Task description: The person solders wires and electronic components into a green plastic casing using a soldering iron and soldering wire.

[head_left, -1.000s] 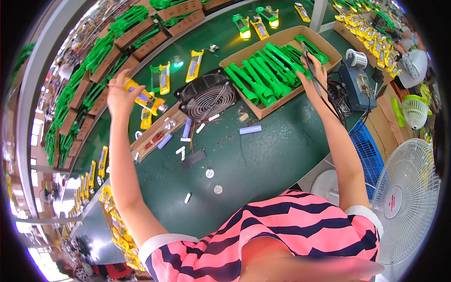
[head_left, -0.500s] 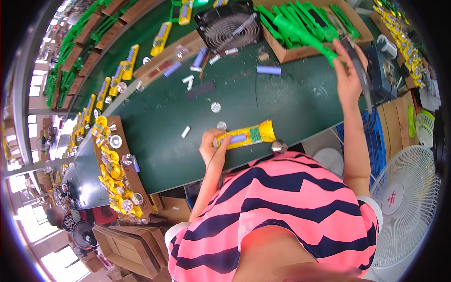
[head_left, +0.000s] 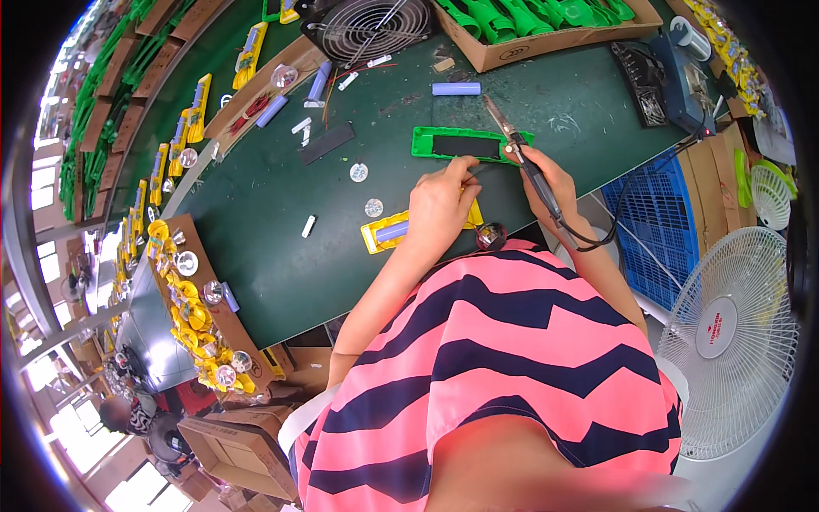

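Right hand (head_left: 546, 175) clenched around soldering iron (head_left: 516, 145); left hand (head_left: 442, 205) pressing closed fingers onto yellow casing (head_left: 384, 235), just beside green casing (head_left: 465, 143).

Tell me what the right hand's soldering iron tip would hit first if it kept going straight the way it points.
The right hand aims the soldering iron up and left across the table. Beyond the tip, the lilac cylindrical cell lies nearest that line, probably first, though depth is unclear.

Assembly workshop, green workbench (head_left: 256, 213), soldering iron (head_left: 525, 154), cartons of plastic housings (head_left: 546, 17)
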`<state>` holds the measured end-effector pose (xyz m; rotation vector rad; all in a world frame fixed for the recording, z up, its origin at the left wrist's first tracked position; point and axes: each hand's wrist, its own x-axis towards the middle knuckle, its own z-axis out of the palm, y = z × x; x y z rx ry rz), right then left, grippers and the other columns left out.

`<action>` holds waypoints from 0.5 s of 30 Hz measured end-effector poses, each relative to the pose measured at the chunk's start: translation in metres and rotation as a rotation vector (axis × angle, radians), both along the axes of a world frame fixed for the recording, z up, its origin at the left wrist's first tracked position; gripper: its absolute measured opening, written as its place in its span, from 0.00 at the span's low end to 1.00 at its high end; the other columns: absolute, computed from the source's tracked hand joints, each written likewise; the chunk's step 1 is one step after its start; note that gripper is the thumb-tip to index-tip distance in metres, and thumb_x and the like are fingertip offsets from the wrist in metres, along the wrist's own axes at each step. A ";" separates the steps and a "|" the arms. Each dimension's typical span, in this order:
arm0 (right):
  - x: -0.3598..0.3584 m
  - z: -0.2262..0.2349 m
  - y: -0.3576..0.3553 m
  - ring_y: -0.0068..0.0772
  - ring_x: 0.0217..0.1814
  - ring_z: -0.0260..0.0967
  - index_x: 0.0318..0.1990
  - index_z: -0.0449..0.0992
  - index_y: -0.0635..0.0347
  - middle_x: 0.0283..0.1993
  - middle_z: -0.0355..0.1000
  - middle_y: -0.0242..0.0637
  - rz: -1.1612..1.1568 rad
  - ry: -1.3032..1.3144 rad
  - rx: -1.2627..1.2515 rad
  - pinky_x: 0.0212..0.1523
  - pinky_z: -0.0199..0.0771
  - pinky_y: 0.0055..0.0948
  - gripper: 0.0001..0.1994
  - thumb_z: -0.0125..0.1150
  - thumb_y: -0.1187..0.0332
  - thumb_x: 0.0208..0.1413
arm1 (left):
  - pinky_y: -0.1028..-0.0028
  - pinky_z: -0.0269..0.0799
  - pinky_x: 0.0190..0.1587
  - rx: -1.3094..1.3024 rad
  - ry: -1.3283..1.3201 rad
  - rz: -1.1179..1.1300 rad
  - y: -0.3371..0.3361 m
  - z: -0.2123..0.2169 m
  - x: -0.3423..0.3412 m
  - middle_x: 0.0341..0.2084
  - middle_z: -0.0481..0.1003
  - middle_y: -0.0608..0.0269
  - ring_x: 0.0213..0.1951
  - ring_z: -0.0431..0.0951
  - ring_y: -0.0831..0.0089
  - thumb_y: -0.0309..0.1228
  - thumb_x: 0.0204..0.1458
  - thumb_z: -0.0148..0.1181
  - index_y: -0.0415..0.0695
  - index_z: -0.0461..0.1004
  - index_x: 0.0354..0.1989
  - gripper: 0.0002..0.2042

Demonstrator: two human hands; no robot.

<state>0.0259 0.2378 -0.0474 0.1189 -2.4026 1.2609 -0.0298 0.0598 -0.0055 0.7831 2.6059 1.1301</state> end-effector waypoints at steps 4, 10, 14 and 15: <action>0.002 0.002 0.003 0.39 0.46 0.70 0.48 0.65 0.59 0.45 0.71 0.39 0.039 -0.089 -0.011 0.45 0.69 0.27 0.17 0.49 0.80 0.48 | 0.77 0.71 0.34 0.421 -0.194 0.085 -0.008 -0.005 0.007 0.29 0.75 0.57 0.32 0.77 0.69 0.19 0.44 0.57 0.35 0.73 0.32 0.06; 0.006 0.006 0.007 0.43 0.44 0.70 0.45 0.67 0.59 0.43 0.72 0.42 0.343 -0.233 -0.057 0.43 0.71 0.31 0.16 0.57 0.75 0.46 | 0.77 0.67 0.35 0.547 -0.191 0.395 -0.055 0.015 0.002 0.25 0.73 0.63 0.29 0.72 0.76 0.17 0.42 0.56 0.37 0.75 0.26 0.03; -0.004 0.014 0.005 0.46 0.43 0.70 0.41 0.69 0.61 0.39 0.72 0.46 0.373 0.191 0.078 0.43 0.71 0.37 0.15 0.61 0.76 0.43 | 0.69 0.61 0.37 -0.194 0.446 0.146 -0.071 0.012 -0.013 0.20 0.72 0.66 0.34 0.69 0.69 0.23 0.38 0.59 0.42 0.75 0.21 0.01; -0.004 0.015 0.005 0.46 0.43 0.71 0.40 0.70 0.63 0.37 0.73 0.46 0.405 0.216 0.115 0.43 0.71 0.39 0.15 0.62 0.77 0.42 | 0.67 0.59 0.38 -0.175 0.351 0.124 -0.072 0.009 -0.014 0.20 0.71 0.66 0.34 0.67 0.64 0.26 0.37 0.59 0.45 0.76 0.22 0.02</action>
